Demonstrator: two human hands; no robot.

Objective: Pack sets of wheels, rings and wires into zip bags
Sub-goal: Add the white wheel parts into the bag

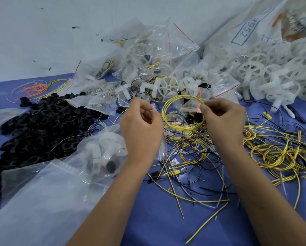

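My right hand (223, 121) pinches a coil of yellow wire (163, 110) together with a short orange wire (198, 98), held up over the blue table (148, 219). My left hand (141, 125) is level with it, to the left of the coil, fingers curled and pinching the top of a small clear zip bag (161, 151) that hangs below the hand. Black rings (42, 125) lie heaped at the left. White wheels (255, 68) are piled at the back right.
Filled zip bags (148, 54) are heaped at the back centre, and one more (102, 153) lies by my left forearm. A stack of empty bags (33, 201) lies front left. Loose yellow and black wires (272, 153) sprawl at the right. Orange wires (33, 89) lie far left.
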